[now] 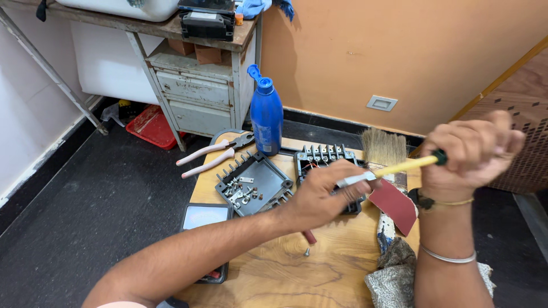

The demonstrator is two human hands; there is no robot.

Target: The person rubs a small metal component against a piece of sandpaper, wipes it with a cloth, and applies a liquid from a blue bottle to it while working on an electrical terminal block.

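Right hand (471, 153), at the right edge of the frame, is curled into a tight fist around the green end of a yellow-handled screwdriver (399, 167). The tool's long axis runs almost level, tilting down toward the left, where its metal shaft meets the left hand (322, 194) at centre frame. The left hand's fingers are pinched together around the shaft near its tip, directly over a black terminal box (325, 159) with a row of upright connectors. Both hands are on the tool; the left one is nearer the box.

Left of that box lies its open black lid (254, 182), holding loose screws and washers. Above it stand a blue bottle (266, 114) and pink-handled pliers (214, 154). Behind the screwdriver lies a wide paintbrush (385, 147), and below it a piece of red sandpaper (395, 205) and a grey rag (394, 274). Everything rests on a small wooden table (285, 268); a panel meter (204, 217) lies at its left edge, partly under the forearm.
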